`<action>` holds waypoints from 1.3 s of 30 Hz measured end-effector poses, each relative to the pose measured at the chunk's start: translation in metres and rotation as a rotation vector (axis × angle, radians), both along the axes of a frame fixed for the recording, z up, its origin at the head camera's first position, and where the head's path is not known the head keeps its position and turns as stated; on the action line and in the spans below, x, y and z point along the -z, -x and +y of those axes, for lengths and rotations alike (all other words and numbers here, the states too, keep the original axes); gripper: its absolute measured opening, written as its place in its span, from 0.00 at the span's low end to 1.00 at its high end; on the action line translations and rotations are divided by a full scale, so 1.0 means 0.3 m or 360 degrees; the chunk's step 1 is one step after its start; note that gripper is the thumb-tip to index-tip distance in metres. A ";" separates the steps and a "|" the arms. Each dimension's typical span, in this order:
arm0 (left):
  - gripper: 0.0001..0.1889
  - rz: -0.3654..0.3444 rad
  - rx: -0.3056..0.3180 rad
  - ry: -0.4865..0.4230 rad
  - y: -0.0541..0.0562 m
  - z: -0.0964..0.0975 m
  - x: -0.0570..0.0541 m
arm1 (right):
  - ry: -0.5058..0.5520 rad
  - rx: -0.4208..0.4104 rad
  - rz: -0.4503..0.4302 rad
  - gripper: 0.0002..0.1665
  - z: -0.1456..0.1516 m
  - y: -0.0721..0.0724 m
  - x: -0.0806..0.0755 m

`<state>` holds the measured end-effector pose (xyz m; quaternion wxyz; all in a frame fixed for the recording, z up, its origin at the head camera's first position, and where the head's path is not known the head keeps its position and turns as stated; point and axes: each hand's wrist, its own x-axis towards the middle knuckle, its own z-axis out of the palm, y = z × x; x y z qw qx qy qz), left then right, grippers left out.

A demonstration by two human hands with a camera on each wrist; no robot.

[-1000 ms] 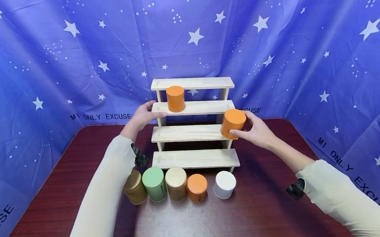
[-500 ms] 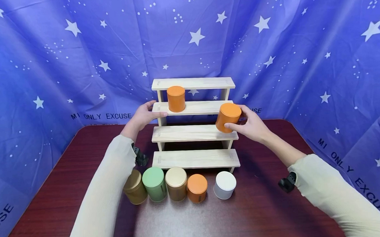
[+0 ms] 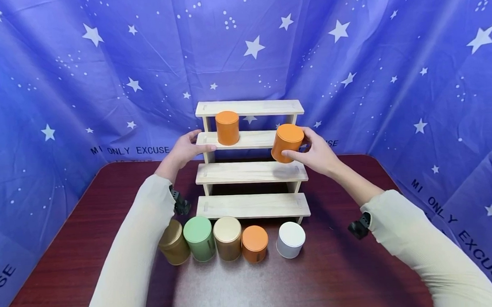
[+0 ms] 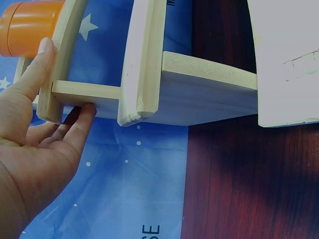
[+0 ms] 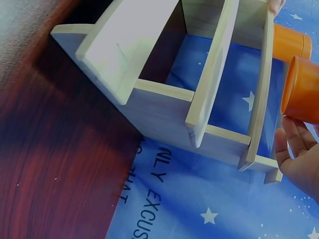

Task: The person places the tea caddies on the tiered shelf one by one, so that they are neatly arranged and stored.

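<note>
A wooden four-tier stepped shelf (image 3: 247, 172) stands on the table. My left hand (image 3: 184, 150) grips the left end of its second tier from the top; the left wrist view shows the thumb (image 4: 37, 69) against the board and the other fingers beneath. On that tier, near its left end, an orange canister (image 3: 228, 129) stands upright. My right hand (image 3: 318, 155) holds another orange canister (image 3: 286, 144), slightly tilted, in front of the same tier's right part. In the right wrist view, this canister (image 5: 304, 92) appears apart from the boards.
Before the shelf, a row on the table holds a dark gold canister (image 3: 174, 245), a green canister (image 3: 200, 241), a canister with a cream lid (image 3: 228, 240), a third orange canister (image 3: 255, 245) and a white canister (image 3: 290, 241). A blue star-patterned cloth (image 3: 241, 70) hangs behind.
My right hand has raised its orange canister and carried it leftward, from beside the third tier to the second tier's height. The left hand stays on the shelf.
</note>
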<state>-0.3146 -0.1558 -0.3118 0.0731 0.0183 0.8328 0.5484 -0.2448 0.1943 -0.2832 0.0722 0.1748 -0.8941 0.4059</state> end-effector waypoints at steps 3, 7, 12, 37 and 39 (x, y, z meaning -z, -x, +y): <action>0.50 -0.0003 0.0001 0.0003 -0.001 0.001 -0.002 | 0.0026 -0.0013 0.0000 0.42 -0.014 0.009 -0.008; 0.50 -0.0006 -0.0002 0.0004 -0.002 0.001 -0.003 | 0.0040 -0.0028 -0.0019 0.41 -0.034 0.022 -0.023; 0.50 -0.0009 -0.0011 0.0016 -0.003 -0.002 0.000 | 0.0026 -0.0015 -0.0007 0.41 -0.059 0.044 -0.039; 0.50 -0.0008 0.0000 -0.0017 -0.005 0.002 -0.004 | 0.0111 0.0007 -0.0045 0.44 -0.142 0.137 -0.057; 0.50 -0.0007 0.0002 -0.0029 -0.006 0.003 -0.004 | 0.0120 0.0017 -0.0049 0.44 -0.145 0.143 -0.056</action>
